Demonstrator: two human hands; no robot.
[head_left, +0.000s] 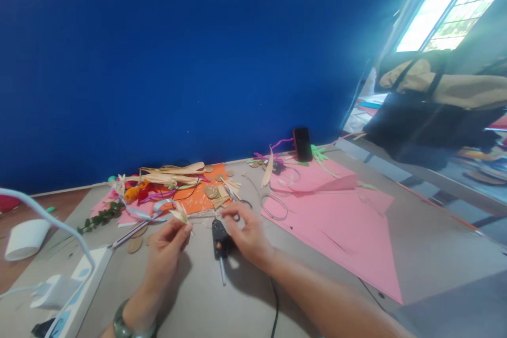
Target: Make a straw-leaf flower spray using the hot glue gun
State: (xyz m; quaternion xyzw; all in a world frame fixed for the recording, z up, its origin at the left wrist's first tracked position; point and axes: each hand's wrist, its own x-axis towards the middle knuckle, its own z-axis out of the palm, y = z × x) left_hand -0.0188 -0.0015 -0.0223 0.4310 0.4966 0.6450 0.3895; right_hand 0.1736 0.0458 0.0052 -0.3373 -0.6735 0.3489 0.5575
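My left hand pinches a small pale corn-husk-like petal piece between thumb and fingertips. A bracelet circles the left wrist. To its right, a black glue gun lies on the table with a glue stick sticking out of its back end. My right hand is at the glue gun's front end, its fingers bent and drawn together; anything between them is too small to make out. Behind the hands lies orange paper with strips of dried husk about it.
Pink paper sheets cover the right side, with a phone propped against the blue partition. A white power strip and a tipped white cup are at left. The black cord runs toward me.
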